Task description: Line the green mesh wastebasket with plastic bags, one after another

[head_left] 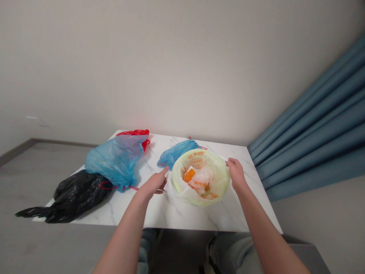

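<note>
Nearest the viewer, the person's legs (236, 251) are below the front edge of a white, marbled table (188, 219). At the table's left front corner lies a black bag (82, 194), its twisted end extending past the edge.

A pale yellow-green bin (225, 182) stands on the table, right of centre, between the two hands. A translucent white bag (171, 188) lines it and overhangs the rim. Orange printed characters appear on the white bag at the back rim and inside; they are too blurred to read. The left hand (155, 183) is partly curled at the white bag's left edge; whether its fingers close on the film cannot be told. The right hand (236, 171) pinches the right edge.

At left, a large blue bag (115, 160) with a red cord (108, 185) overlaps the black bag. A small blue bag (178, 150) lies behind the bin, at its left. A red bag (137, 133) lies partly beneath the large blue bag. Beyond are a blue curtain (310, 129), right, and a plain wall (182, 68).
</note>
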`<state>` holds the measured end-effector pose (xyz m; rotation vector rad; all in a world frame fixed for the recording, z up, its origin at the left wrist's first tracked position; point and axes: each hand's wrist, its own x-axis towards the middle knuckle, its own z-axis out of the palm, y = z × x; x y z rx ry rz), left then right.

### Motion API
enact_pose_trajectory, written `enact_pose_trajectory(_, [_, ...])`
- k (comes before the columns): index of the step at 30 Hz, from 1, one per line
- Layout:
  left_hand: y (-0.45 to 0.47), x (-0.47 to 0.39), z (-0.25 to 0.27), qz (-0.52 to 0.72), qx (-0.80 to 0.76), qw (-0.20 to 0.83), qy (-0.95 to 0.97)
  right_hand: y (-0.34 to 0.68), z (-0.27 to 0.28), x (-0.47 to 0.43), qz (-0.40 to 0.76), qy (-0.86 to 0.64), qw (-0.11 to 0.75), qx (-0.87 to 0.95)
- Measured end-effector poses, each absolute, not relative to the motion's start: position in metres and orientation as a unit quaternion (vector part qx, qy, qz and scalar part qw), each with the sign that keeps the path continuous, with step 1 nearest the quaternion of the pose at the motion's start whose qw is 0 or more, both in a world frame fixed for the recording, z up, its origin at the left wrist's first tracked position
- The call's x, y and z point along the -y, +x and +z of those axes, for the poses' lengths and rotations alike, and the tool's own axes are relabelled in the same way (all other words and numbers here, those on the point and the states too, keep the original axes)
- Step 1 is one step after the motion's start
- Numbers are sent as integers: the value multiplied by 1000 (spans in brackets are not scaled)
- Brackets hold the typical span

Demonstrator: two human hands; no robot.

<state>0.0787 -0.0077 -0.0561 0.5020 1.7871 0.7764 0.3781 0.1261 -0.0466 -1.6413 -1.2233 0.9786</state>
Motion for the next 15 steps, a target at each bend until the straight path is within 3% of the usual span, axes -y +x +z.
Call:
enact_pose_trajectory(3, [76,3,-61,361,-770,485,203,387,-55,-124,398,-693,382,465])
enact_pose_trajectory(8, [85,-4,-64,401,-702,558,186,396,-58,-107,566,-678,265,388])
enact_pose_trajectory(13, [92,-8,-67,417,-663,599,167,400,-55,-96,513,-723,272,375])
enact_pose_trajectory(15, [93,-10,-65,442,-640,610,149,403,-54,-96,565,-715,237,337])
